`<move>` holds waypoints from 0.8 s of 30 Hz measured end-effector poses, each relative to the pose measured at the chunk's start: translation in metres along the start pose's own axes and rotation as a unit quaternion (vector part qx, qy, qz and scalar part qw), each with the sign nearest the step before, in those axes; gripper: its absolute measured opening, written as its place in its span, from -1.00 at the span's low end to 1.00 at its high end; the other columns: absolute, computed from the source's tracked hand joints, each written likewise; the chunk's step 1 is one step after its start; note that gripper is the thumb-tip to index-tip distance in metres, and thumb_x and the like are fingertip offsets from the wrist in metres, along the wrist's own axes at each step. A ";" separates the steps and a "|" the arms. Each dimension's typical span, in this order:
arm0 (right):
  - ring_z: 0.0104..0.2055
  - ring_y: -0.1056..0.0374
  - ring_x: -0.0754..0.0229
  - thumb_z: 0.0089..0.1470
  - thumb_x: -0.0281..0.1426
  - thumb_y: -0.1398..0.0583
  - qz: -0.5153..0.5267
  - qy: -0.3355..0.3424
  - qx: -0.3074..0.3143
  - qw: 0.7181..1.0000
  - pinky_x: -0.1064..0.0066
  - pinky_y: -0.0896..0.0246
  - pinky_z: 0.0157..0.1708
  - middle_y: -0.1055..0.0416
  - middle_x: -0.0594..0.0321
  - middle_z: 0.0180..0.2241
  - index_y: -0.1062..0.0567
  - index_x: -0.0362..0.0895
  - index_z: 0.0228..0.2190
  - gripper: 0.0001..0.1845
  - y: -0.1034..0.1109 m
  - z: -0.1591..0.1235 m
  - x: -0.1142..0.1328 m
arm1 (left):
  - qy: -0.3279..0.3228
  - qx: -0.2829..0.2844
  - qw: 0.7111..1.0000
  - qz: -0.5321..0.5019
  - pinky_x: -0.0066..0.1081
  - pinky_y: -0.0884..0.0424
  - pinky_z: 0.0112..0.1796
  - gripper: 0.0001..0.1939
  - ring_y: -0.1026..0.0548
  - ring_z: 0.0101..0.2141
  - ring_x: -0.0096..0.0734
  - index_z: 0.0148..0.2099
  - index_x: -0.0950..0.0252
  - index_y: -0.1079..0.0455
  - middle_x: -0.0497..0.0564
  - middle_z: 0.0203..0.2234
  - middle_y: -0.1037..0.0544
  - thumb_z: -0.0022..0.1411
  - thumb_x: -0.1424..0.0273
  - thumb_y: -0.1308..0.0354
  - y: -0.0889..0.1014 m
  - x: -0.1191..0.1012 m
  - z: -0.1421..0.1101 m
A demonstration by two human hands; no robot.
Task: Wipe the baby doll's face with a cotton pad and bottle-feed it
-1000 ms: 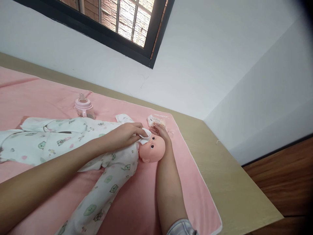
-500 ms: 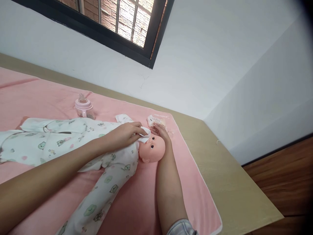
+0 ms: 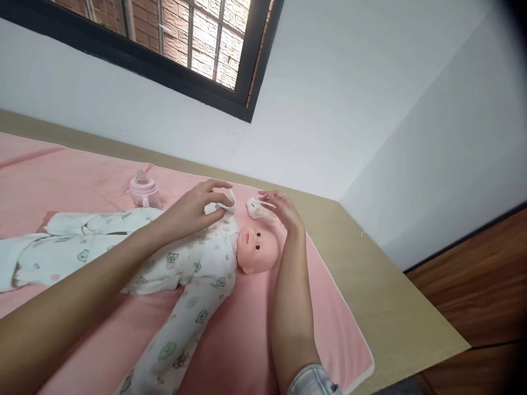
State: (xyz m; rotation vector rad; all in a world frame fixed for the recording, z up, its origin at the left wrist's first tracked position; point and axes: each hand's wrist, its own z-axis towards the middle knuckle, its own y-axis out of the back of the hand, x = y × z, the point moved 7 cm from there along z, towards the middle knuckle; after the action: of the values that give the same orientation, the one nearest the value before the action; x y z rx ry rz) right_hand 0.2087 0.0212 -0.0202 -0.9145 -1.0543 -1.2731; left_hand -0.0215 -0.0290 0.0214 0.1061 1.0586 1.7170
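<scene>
A bald baby doll (image 3: 263,249) in a white printed outfit lies on its back on a pink blanket (image 3: 242,334), its head to the right. Above the doll's chest, my left hand (image 3: 209,203) has a white wipe (image 3: 231,202) between thumb and fingers, lifted off the face. My right hand (image 3: 284,208) is beyond the doll's head with its fingers curved and apart. Close to those fingertips lies a small white soft packet (image 3: 259,209); whether they touch it I cannot tell.
A pink-lidded baby bottle (image 3: 144,189) stands on the blanket past the doll's legs. Bare wooden board (image 3: 354,269) borders the blanket on the right, and a white wall (image 3: 304,137) with a dark-framed window (image 3: 242,93) rises behind.
My left hand has lifted the wipe away from the doll's mouth and moved back to the left, uncovering the face. My right hand has risen off from beside the doll's head, slightly rightward.
</scene>
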 end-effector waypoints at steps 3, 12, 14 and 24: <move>0.22 -0.22 0.13 0.10 -0.15 -0.21 -0.114 0.078 0.098 0.986 0.24 -0.16 0.16 -0.38 0.24 0.12 -0.57 -0.06 -0.40 -0.74 -0.040 -0.020 0.059 | 0.019 0.000 1.000 0.015 -0.23 -0.37 -0.05 -0.76 -0.38 0.05 -0.13 -0.22 0.21 -0.49 0.03 0.12 -0.35 0.22 0.30 -0.01 0.010 0.006 0.001; 0.32 -0.02 0.09 0.19 -0.33 -0.13 -0.414 0.154 0.157 0.883 0.19 0.02 0.24 -0.41 0.23 0.06 -0.58 -0.07 -0.37 -0.77 -0.126 -0.046 0.087 | 0.023 0.055 0.998 0.029 -0.20 -0.36 -0.05 -0.71 -0.37 0.05 -0.08 -0.25 0.22 -0.50 0.04 0.11 -0.36 0.23 0.25 0.03 0.018 0.012 -0.004; 0.14 -0.25 0.11 0.20 -0.35 -0.10 -0.428 0.154 0.142 0.879 0.23 -0.12 0.12 -0.49 0.20 -0.14 -0.57 -0.09 -0.38 -0.75 -0.128 -0.043 0.086 | 0.031 0.064 0.997 0.033 -0.20 -0.36 -0.04 -0.69 -0.37 0.05 -0.08 -0.22 0.22 -0.49 0.04 0.12 -0.36 0.24 0.23 0.04 0.020 0.015 -0.005; -0.33 -0.35 0.20 0.02 -0.33 -0.20 -0.340 0.071 -0.054 0.936 0.28 -0.27 -0.14 -0.49 0.24 -0.39 -0.54 -0.09 -0.47 -0.87 -0.048 -0.015 0.058 | 0.096 0.048 0.991 0.075 -0.10 -0.26 0.08 -0.63 -0.30 0.12 -0.03 0.05 0.19 -0.45 0.06 0.16 -0.33 0.34 0.16 0.02 0.046 0.043 -0.006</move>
State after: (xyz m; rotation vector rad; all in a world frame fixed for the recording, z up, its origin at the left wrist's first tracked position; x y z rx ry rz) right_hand 0.1625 -0.0137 0.0294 -0.5292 -1.2432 -1.9526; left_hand -0.0771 0.0006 0.0320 0.0850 1.3028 1.8396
